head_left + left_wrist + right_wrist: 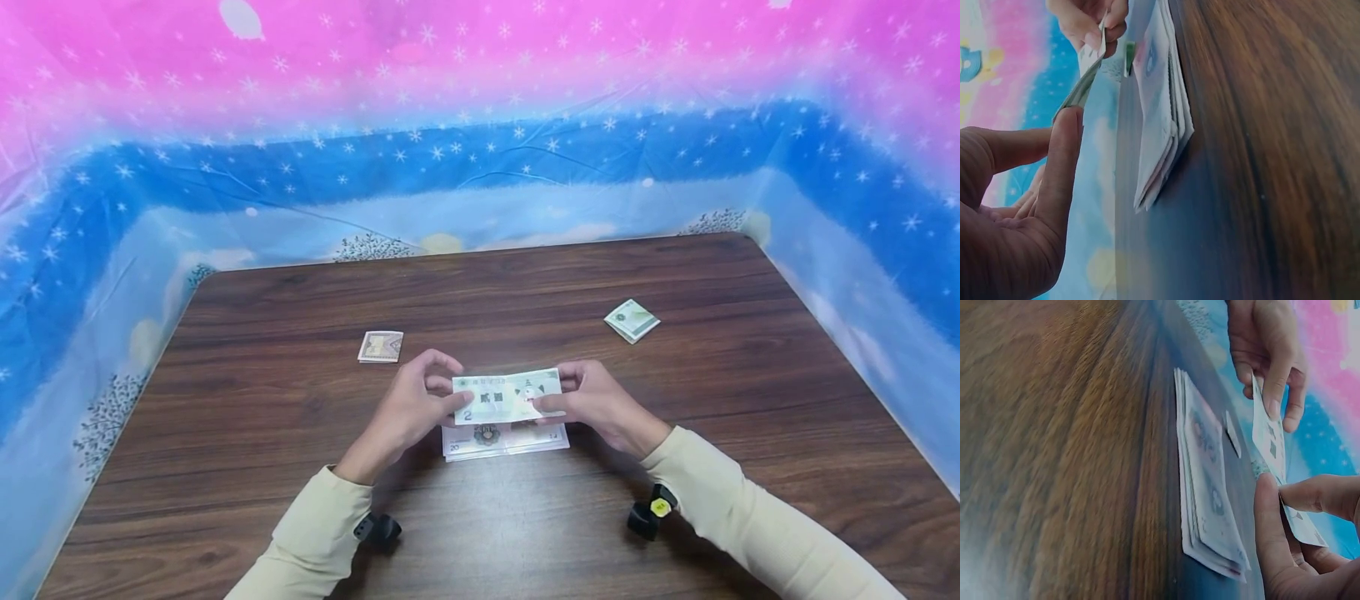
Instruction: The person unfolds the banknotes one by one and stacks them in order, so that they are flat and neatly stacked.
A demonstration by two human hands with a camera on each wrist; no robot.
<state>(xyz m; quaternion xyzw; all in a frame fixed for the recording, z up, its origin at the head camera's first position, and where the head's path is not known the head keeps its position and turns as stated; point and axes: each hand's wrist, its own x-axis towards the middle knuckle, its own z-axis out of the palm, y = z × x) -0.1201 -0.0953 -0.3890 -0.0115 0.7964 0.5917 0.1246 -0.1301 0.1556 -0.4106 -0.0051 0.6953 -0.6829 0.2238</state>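
A pale green banknote (498, 397) marked with a 2 is held up flat between both hands. The left hand (408, 408) pinches its left end, thumb on the front face. At the other end the right hand (603, 406) grips it with the thumb across the front. Just below and behind the note, a stack of banknotes (504, 443) marked 20 lies on the table, its top part covered. Both wrist views show the stack's layered edges, apart from the hands, and the raised green note (1088, 78) seen nearly edge-on.
On the brown wooden table (225, 433), a folded brownish banknote (381, 347) lies to the left and a folded green banknote (632, 321) to the far right. A pink and blue snowflake-patterned cloth (480, 150) hangs around the table's back and sides.
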